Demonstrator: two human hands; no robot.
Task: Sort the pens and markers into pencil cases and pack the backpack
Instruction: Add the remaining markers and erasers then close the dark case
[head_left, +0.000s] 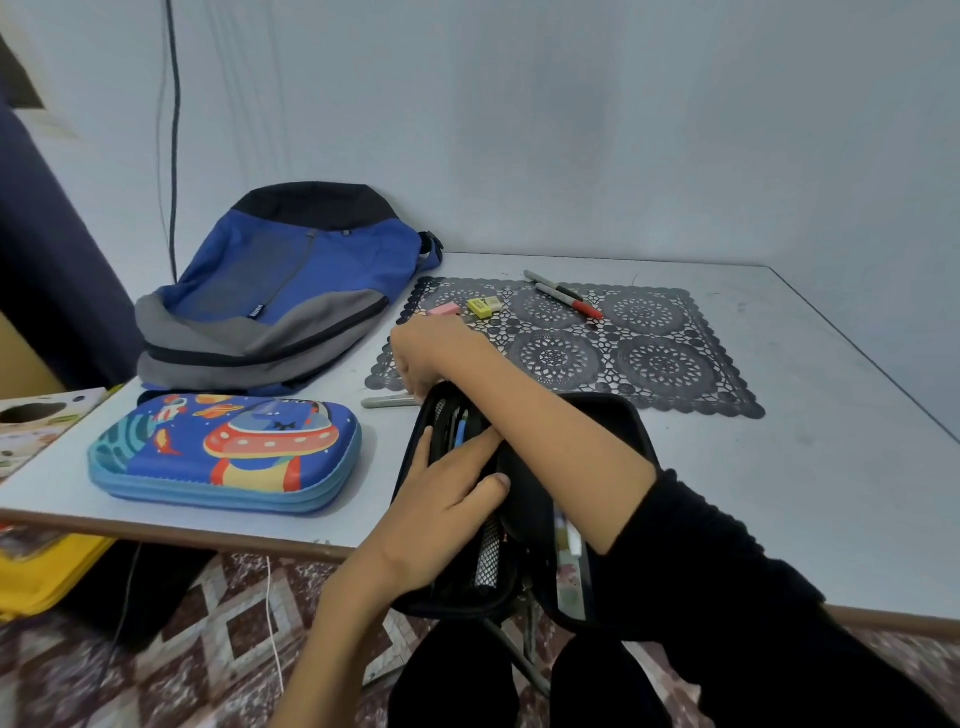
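Note:
An open black pencil case (613, 415) lies at the table's front edge with several pens in it, one of them blue (460, 434). My left hand (447, 499) lies on its inside, fingers over the pens and thumb on the mesh flap (488, 558). My right hand (426, 348) crosses over the case to its far left end. Its fingers curl down onto the end of a grey marker (387, 401) that lies on the table. Two more markers, one black-capped (550, 285) and one red-capped (571, 302), lie on the lace mat (649, 358). A blue and grey backpack (291, 291) leans at the back left.
A closed blue space-themed pencil case (223, 452) lies at the front left. A pink eraser (444, 310) and a yellow eraser (483, 306) sit on the mat. The wall stands close behind. A box (36, 426) and a yellow bag (47, 571) are left of the table.

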